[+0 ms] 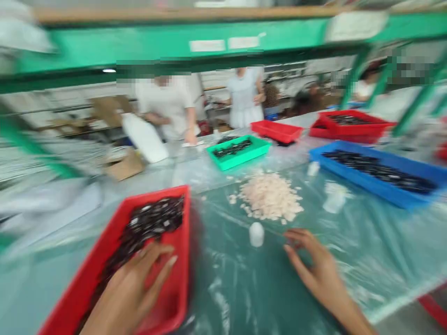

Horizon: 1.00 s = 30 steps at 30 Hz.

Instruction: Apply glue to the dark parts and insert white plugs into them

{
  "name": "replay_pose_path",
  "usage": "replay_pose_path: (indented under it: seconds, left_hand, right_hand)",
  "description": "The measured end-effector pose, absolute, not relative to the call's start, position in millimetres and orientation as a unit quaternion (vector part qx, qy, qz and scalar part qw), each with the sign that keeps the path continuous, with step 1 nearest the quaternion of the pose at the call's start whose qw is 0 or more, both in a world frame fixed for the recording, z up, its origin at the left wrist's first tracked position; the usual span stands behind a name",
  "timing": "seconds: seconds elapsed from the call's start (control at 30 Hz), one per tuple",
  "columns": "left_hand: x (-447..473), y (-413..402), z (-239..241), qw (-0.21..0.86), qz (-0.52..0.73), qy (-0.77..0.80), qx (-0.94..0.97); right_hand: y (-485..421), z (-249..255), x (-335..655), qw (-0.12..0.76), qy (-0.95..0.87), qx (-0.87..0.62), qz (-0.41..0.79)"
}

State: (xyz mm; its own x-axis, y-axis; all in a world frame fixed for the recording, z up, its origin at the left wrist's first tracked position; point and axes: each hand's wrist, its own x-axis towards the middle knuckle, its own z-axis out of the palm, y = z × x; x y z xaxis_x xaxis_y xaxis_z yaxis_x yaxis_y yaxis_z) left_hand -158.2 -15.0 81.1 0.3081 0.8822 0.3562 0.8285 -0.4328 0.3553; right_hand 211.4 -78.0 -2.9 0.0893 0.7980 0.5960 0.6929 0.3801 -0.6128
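My left hand (134,284) is over the red tray (186,242) at the lower left, near small glossy black pieces (157,218) heaped along its back and left side. Thumb and forefinger are slightly apart, and I see nothing between them, though the picture is smeared. On the right, my right hand (316,265) hovers low over the green table cover, thumb and fingers curved with a gap between the tips. A small white cap-like piece (256,234) stands to its left. Just beyond lies a loose pile of pale pink flat pieces (270,195).
Behind the pile are a green tray (240,160) and a blue tray (370,186) of black pieces. Red trays (277,131) stand farther back. A translucent item (335,197) lies right of the pile. A green shelf beam (139,42) crosses above; people (167,109) stand beyond.
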Motion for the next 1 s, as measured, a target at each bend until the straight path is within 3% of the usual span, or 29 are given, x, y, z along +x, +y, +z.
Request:
replay_pose_path:
  seconds: [0.23, 0.57, 0.8, 1.0]
  left_hand:
    - [-212.9, 24.7, 69.9, 0.055, 0.033, 0.577, 0.814]
    - [-176.3, 87.9, 55.6, 0.002, 0.008, 0.606, 0.796]
    - [-173.2, 91.3, 57.0, 0.056, 0.062, 0.630, 0.773]
    - [-148.6, 11.8, 99.4, 0.195, 0.269, 0.598, 0.729]
  right_hand:
    - [-70.7, -9.7, 221.7, 0.428, -0.729, -0.534, 0.016]
    - [-34.5, 11.7, 202.2, 0.411, -0.721, -0.537, 0.152]
    - [-18.4, 11.8, 184.6, 0.354, -0.694, -0.575, 0.249]
    - [-3.6, 31.9, 190.8, 0.381, -0.658, -0.545, 0.353]
